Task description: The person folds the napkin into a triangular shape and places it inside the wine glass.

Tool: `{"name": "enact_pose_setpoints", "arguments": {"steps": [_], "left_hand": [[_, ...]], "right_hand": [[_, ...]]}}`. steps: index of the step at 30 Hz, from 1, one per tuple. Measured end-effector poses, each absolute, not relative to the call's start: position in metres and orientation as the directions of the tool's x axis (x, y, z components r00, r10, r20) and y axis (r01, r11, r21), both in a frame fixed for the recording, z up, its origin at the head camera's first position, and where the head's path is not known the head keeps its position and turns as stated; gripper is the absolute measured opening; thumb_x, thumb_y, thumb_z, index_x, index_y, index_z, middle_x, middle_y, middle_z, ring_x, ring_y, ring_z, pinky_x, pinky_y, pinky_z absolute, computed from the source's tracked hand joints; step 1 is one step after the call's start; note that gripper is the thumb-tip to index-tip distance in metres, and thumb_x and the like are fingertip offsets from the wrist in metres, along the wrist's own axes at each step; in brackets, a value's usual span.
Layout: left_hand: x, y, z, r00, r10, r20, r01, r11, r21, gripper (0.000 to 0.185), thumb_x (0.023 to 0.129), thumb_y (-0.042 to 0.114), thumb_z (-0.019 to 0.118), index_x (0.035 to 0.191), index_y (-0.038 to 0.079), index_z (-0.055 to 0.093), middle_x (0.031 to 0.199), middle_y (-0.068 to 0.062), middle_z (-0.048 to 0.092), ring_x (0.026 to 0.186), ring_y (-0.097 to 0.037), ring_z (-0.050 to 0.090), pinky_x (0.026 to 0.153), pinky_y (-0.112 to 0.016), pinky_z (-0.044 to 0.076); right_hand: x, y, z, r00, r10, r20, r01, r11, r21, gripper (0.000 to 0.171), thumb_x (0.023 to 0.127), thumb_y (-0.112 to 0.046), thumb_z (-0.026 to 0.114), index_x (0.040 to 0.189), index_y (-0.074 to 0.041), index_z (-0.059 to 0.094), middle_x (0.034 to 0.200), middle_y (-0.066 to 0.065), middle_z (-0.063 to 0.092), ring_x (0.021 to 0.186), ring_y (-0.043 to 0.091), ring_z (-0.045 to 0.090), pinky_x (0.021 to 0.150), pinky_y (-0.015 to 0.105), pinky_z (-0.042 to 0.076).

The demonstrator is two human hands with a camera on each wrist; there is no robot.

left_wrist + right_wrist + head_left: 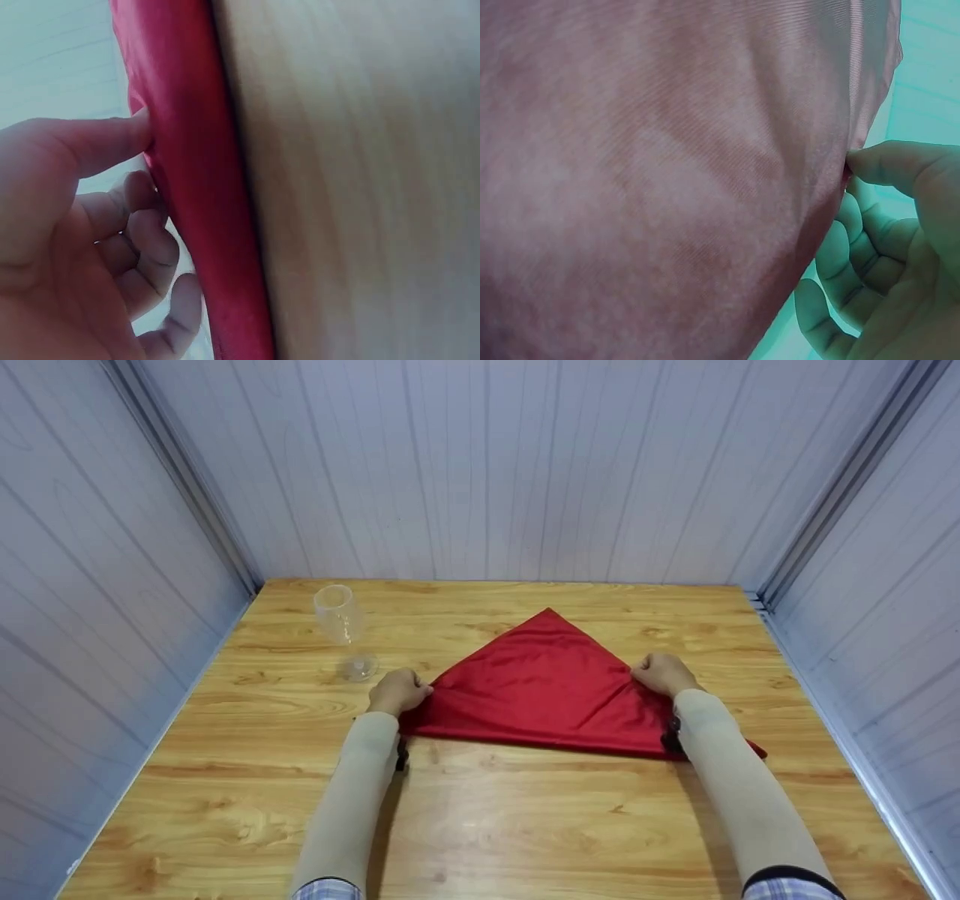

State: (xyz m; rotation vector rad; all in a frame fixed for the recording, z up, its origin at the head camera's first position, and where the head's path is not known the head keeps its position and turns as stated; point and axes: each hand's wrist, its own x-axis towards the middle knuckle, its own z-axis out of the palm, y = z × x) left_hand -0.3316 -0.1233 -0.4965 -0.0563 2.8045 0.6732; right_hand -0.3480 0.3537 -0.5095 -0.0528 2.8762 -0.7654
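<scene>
Red satin-like cloth is what both sets of fingers grip: the left hand [397, 691] pinches the left slanting edge of the red napkin [541, 690] between thumb and curled fingers [142, 247], and the right hand [664, 673] pinches the right slanting edge the same way, thumb tip pressed against the fabric (the right wrist view shows the curled fingers [855, 255] tucked beneath it). The napkin lies folded into a triangle on the wooden table [525, 825], its point towards the far wall and its long folded edge nearest the person. A clear wine glass [343, 630] stands on the table just left of the left hand, apart from the cloth.
</scene>
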Motion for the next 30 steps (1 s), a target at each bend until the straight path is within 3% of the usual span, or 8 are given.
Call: {"name": "enact_pose_setpoints", "arguments": {"steps": [3,10,17,23,30], "left_hand": [[-0.335,-0.119,-0.497,-0.974,0.003,-0.225,-0.096,0.899,0.426,0.029,0.098,0.034,0.064,0.077,0.015,0.063,0.086,-0.003,0.063,0.077,-0.019,0.054,0.085,-0.049,0.044],[-0.343,-0.112,-0.504,-0.986,-0.05,-0.157,-0.117,0.883,0.455,0.02,0.097,0.033,0.066,0.091,0.016,0.074,0.109,-0.005,0.072,0.092,-0.022,0.064,0.086,-0.051,0.047],[-0.35,-0.106,-0.504,-0.988,-0.08,-0.131,-0.131,0.884,0.448,0.021,0.097,0.032,0.066,0.086,0.016,0.072,0.105,-0.005,0.072,0.09,-0.022,0.064,0.083,-0.051,0.049],[-0.357,-0.102,-0.507,-0.986,-0.09,-0.138,-0.14,0.899,0.415,0.021,0.098,0.034,0.065,0.096,0.015,0.074,0.111,-0.006,0.071,0.098,-0.024,0.066,0.083,-0.052,0.05],[-0.364,-0.098,-0.506,-0.987,-0.089,-0.133,-0.135,0.906,0.401,0.023,0.099,0.034,0.063,0.096,0.014,0.075,0.11,-0.008,0.072,0.094,-0.026,0.066,0.081,-0.052,0.051]], "right_hand": [[-0.348,0.354,-0.51,-0.987,-0.063,-0.149,0.019,0.867,-0.498,0.031,0.082,-0.015,0.05,0.056,-0.02,0.034,0.055,-0.007,0.026,0.053,0.013,0.027,0.057,0.031,0.028],[-0.346,0.353,-0.508,-0.983,-0.044,-0.179,0.05,0.87,-0.49,0.032,0.082,-0.015,0.05,0.056,-0.02,0.034,0.054,-0.006,0.026,0.052,0.012,0.026,0.054,0.029,0.026],[-0.347,0.355,-0.503,-0.974,-0.015,-0.225,0.093,0.882,-0.461,0.034,0.088,-0.02,0.051,0.057,-0.02,0.037,0.056,-0.007,0.029,0.054,0.012,0.031,0.054,0.03,0.029],[-0.349,0.356,-0.502,-0.966,0.005,-0.258,0.122,0.889,-0.441,0.033,0.093,-0.024,0.051,0.062,-0.02,0.044,0.06,-0.005,0.037,0.059,0.014,0.039,0.057,0.031,0.034],[-0.353,0.356,-0.502,-0.968,0.03,-0.251,0.14,0.891,-0.432,0.035,0.091,-0.022,0.05,0.058,-0.02,0.04,0.055,-0.005,0.032,0.054,0.014,0.036,0.055,0.031,0.033]]}}
